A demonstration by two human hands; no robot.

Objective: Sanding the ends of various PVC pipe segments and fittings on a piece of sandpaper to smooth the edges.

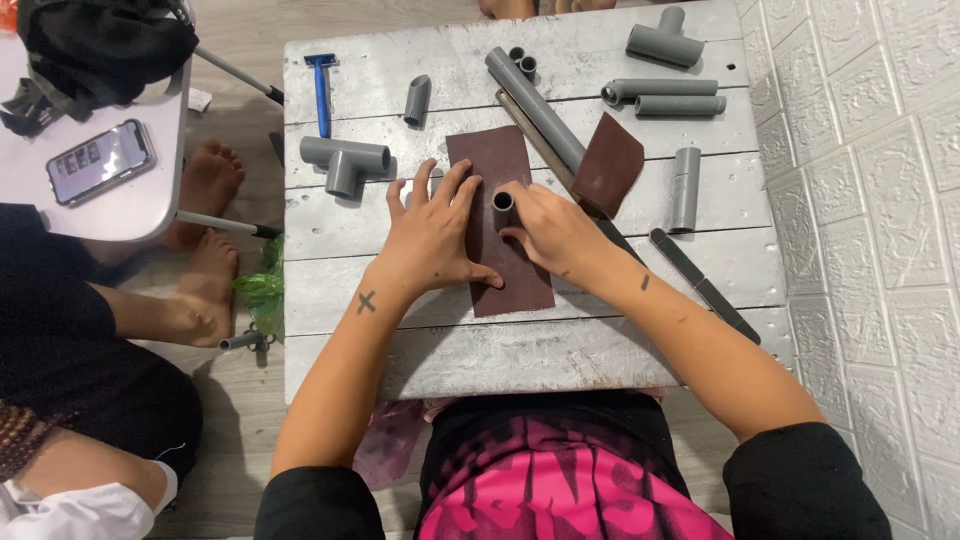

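Closed around a short grey pipe piece (503, 203), the right hand (555, 232) holds it upright, its open round end facing up and its lower end pressed on a sheet of dark brown sandpaper (498, 220). Fingers wrap the tube from the right side, so only its dark hollow mouth and a bit of grey wall show. Just beside it, the left hand (432, 235) lies flat with fingers spread, palm down on the left part of the same sheet and the boards next to it, gripping nothing.

That sheet is a long rectangle lying lengthwise away from the person, near the middle of a small table of silver-painted wooden planks (640, 340). A second, smaller piece of sandpaper (610, 163) lies tilted to the right, partly over a long grey pipe (535, 108) that runs diagonally. Left of the hands sits a grey T-fitting (343, 162), with a blue-handled tool (322, 90) and a short angled-cut pipe stub (417, 99) beyond it. Another T-fitting (664, 42), two lying pipe lengths (665, 96), and one more short pipe (685, 188) occupy the far right. A flat dark file (705, 284) rests by the right forearm.

At the left edge, another person's bare feet (208, 230) rest on the floor beside a white surface carrying a phone (100, 160).
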